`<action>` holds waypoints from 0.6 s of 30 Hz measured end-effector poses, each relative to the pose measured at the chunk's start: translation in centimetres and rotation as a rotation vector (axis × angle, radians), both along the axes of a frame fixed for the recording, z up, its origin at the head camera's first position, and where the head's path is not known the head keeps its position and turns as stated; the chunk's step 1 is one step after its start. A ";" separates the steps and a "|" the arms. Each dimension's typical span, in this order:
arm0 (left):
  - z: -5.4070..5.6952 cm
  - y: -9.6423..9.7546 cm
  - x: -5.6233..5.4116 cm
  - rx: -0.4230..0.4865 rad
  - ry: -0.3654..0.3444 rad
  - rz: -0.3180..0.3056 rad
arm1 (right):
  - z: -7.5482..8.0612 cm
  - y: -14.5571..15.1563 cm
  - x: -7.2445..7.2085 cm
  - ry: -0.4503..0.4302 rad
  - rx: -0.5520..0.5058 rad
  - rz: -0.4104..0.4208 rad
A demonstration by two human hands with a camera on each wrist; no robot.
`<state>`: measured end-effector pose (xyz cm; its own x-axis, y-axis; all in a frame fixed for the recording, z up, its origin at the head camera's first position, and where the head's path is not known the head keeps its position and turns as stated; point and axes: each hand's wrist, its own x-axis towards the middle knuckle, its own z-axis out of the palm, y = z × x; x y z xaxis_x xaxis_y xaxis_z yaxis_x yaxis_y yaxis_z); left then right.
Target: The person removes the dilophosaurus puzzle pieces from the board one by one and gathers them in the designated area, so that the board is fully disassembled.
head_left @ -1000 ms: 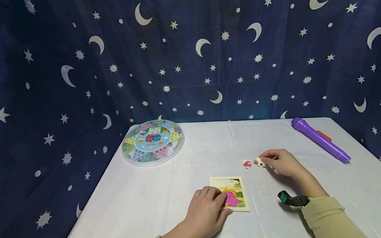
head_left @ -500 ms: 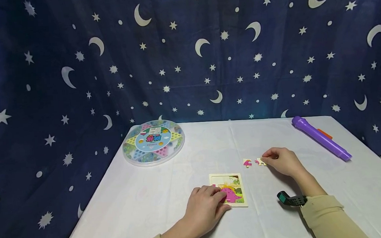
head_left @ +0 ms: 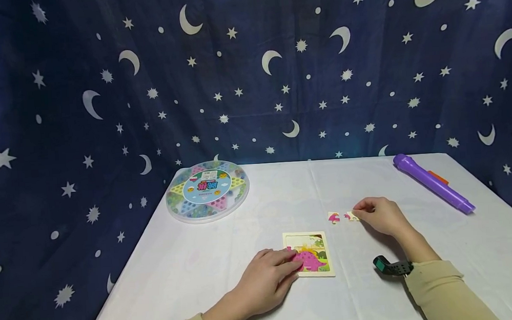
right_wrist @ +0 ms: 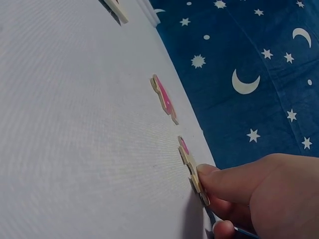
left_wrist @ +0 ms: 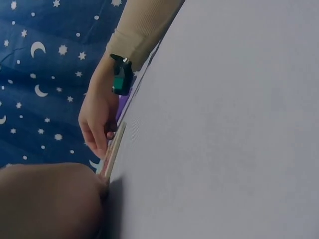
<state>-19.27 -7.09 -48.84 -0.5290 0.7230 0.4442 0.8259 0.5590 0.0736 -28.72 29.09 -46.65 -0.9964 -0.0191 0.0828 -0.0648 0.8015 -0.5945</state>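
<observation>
My left hand (head_left: 265, 279) rests on the left part of a square wooden jigsaw puzzle (head_left: 330, 258), fingers extended over a pink dinosaur picture. Those fingers hide part of the picture; its upper left area is pale. Farther right, my right hand (head_left: 380, 216) pinches a small pale puzzle piece (right_wrist: 192, 169) with a pink mark between thumb and fingers, close over the white cloth. Just left of it lies a second, pink-and-white puzzle piece (head_left: 334, 218). In the left wrist view, the puzzle (left_wrist: 114, 152) shows edge-on beyond the blurred left hand (left_wrist: 50, 201).
A round, clear Chinese checkers box (head_left: 207, 192) lies at the back left of the white-covered table (head_left: 192, 266). At the back right is a purple stick-shaped toy (head_left: 433, 183) with an orange part. A dark blue curtain (head_left: 250, 72) with moons and stars hangs behind.
My left hand's fingers have straightened and its thumb has drawn back from the puzzle's lower edge. The right hand keeps its pinch on the piece, almost unmoved.
</observation>
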 end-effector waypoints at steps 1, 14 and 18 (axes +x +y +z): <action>0.0 0.1 0.0 0.005 0.014 0.000 | 0.1 0.0 0.0 0.004 0.003 0.000; 0.1 1.1 0.7 0.009 0.071 0.028 | 0.3 -0.6 -0.1 0.132 0.002 0.019; 0.1 1.7 1.0 0.017 0.084 0.051 | 0.9 -2.2 0.0 0.126 -0.013 0.094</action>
